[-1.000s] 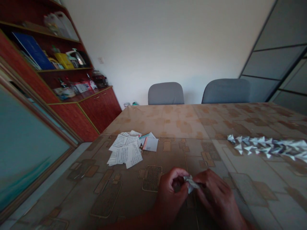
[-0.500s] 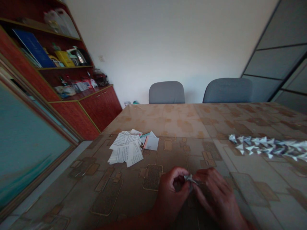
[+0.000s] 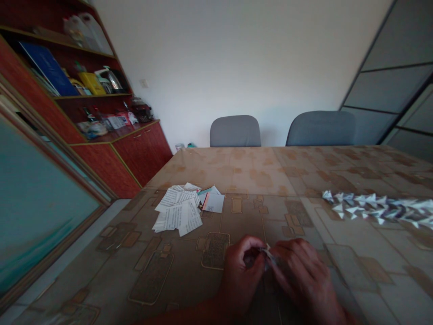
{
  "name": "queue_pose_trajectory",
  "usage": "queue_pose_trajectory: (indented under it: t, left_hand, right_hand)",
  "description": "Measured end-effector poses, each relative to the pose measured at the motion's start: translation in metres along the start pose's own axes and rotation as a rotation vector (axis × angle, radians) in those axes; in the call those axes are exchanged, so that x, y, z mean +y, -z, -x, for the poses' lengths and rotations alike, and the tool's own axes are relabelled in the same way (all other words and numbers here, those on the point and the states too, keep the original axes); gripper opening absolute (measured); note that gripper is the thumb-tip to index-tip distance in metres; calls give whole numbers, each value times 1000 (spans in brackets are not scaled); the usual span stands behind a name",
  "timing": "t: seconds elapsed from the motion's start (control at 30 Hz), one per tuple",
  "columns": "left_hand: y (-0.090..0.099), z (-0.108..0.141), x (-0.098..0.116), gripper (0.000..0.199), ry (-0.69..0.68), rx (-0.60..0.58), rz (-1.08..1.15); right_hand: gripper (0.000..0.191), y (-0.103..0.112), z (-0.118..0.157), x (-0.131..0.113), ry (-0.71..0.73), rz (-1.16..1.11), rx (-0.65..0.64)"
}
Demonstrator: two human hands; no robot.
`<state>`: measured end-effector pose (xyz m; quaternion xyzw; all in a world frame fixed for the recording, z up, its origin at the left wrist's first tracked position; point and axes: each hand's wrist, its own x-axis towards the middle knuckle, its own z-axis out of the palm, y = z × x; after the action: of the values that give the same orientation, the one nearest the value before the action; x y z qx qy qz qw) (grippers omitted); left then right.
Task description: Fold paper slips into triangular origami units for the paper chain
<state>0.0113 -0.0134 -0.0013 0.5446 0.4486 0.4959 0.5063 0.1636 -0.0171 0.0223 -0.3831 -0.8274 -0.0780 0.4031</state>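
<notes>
Paper piece (image 3: 267, 251), small, folded, whitish, pinched between left hand (image 3: 241, 271) and right hand (image 3: 301, 273) grips

L hand (image 3: 241, 271) & R hand (image 3: 301, 271) pinching small folded paper (image 3: 268, 249), prob. on table (image 3: 264, 180)

1 head-worn camera looks forward and down across the table (image 3: 257, 180), hands close at the near edge, chairs (image 3: 235, 131) far.
</notes>
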Motion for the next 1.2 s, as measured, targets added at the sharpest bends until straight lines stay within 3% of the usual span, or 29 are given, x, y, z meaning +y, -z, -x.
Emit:
queue_pose_trajectory:
  t: [0.4, 0.63, 0.83, 1.2]
  left_hand:
    - [1, -4, -1, 8, -33, 15, 34]
    - [3, -6, -1, 7, 72, 63, 112]
    - [3, -4, -2, 6, 37, 21, 104]
    - [1, -6, -2, 9, 5, 3, -7]
  right_hand:
    - [13, -3, 4, 0, 18, -59, 26]
    - [8, -4, 3, 2, -86, -129, -4]
    - [11, -6, 8, 3, -154, -227, -31]
    - [11, -5, 5, 3, -78, -140, -80]
